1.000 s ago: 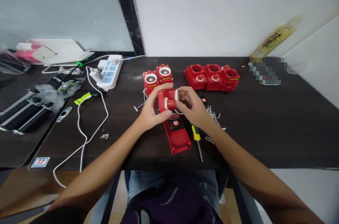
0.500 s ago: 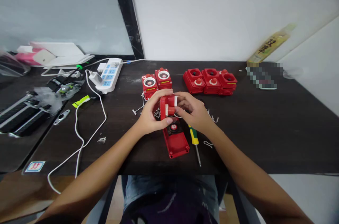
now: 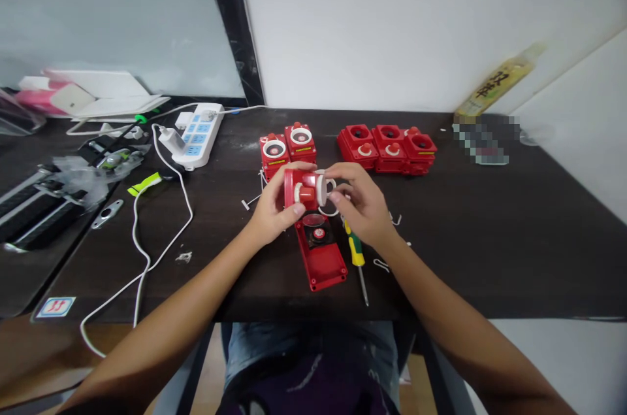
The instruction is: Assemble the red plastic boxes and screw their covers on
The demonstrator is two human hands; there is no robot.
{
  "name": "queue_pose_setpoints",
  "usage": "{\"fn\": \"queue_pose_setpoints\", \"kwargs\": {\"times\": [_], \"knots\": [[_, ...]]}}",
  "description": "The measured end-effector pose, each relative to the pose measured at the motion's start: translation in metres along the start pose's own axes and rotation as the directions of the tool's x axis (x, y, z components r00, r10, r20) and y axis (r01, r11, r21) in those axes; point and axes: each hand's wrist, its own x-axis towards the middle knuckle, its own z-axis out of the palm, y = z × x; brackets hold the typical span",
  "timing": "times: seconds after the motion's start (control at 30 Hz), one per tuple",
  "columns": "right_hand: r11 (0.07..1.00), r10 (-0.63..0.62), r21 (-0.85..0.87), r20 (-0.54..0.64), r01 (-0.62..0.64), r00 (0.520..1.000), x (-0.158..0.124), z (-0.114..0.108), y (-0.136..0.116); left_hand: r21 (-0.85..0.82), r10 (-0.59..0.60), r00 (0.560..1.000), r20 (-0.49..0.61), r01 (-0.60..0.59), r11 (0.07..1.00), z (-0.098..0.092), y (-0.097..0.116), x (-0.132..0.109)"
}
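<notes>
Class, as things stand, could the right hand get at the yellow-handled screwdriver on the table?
Probably yes: the right hand sits close to the yellow-handled screwdriver, and nothing lies between them, though it is busy at the red housing.

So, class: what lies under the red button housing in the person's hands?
An open red box with a black panel; the housing and left hand hide its far end.

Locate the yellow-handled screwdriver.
In the head view, the yellow-handled screwdriver lies on the dark desk, just right of the open red enclosure base and below the right hand.
</notes>
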Motion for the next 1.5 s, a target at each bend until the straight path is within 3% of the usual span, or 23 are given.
{"fn": "queue_pose_setpoints", "kwargs": {"times": [0.07, 0.13, 0.23, 0.43, 0.57, 0.7, 0.83, 0.93, 1.03, 1.1, 1.2, 1.3, 1.4, 1.5], "knots": [[0.984, 0.167, 0.067, -0.014, -0.166, 0.986, 0.001, 0.0, 0.002, 0.051, 0.052, 0.998, 0.034, -0.054, 0.997, 0.001, 0.004, -0.001], [0.96, 0.267, 0.065, 0.065, -0.271, 0.961, 0.001, 0.001, 0.004, 0.11, 0.109, 0.992, 0.063, -0.116, 0.987, 0.001, 0.005, -0.001], [0.959, 0.27, 0.045, 0.159, -0.28, 0.95, 0.0, 0.003, 0.008, 0.23, 0.183, 0.977, 0.108, -0.204, 0.952, -0.002, 0.002, 0.001], [0.998, 0.033, 0.039, 0.134, -0.038, 0.99, -0.001, 0.003, 0.012, 0.277, 0.219, 0.969, 0.113, -0.243, 0.93, -0.006, -0.002, 0.005], [0.966, -0.189, -0.16, 0.111, 0.205, 0.976, -0.001, 0.002, 0.011, 0.14, 0.132, 0.99, 0.046, -0.137, 0.981, -0.002, -0.003, 0.003], [0.926, -0.267, -0.242, 0.121, 0.289, 0.956, -0.003, 0.003, 0.007, -0.035, 0.055, 0.998, -0.002, -0.055, 0.998, 0.001, -0.008, 0.001], [0.976, -0.193, -0.09, 0.042, 0.196, 0.98, -0.003, 0.004, 0.005, 0.011, 0.078, 0.997, 0.008, -0.078, 0.997, -0.001, -0.007, 0.001], [1.0, 0.009, 0.02, -0.053, -0.008, 0.999, -0.002, 0.005, 0.007, 0.159, 0.174, 0.982, 0.076, -0.184, 0.97, -0.003, -0.004, 0.001], [0.975, 0.204, 0.07, 0.093, -0.211, 0.975, -0.002, 0.006, 0.01, 0.251, 0.24, 0.963, 0.121, -0.263, 0.931, -0.005, -0.005, 0.002], [0.969, 0.22, 0.078, 0.157, -0.234, 0.963, -0.002, 0.006, 0.011, 0.226, 0.22, 0.97, 0.108, -0.239, 0.944, -0.005, -0.005, 0.002], [0.986, 0.144, 0.065, 0.129, -0.153, 0.981, -0.003, 0.007, 0.012, 0.107, 0.158, 0.986, 0.059, -0.163, 0.981, -0.004, -0.005, 0.002], [0.999, -0.02, -0.027, 0.104, 0.023, 0.994, -0.003, 0.007, 0.012, 0.01, 0.098, 0.995, 0.027, -0.098, 0.995, -0.002, -0.006, 0.002], [0.95, -0.221, -0.204, 0.101, 0.237, 0.97, -0.004, 0.008, 0.011, -0.089, 0.046, 0.999, -0.003, -0.046, 0.995, 0.002, -0.009, 0.0], [0.886, -0.343, -0.297, 0.099, 0.356, 0.934, -0.005, 0.008, 0.008, -0.145, 0.024, 0.999, -0.022, -0.027, 0.989, 0.005, -0.011, -0.001]]}}
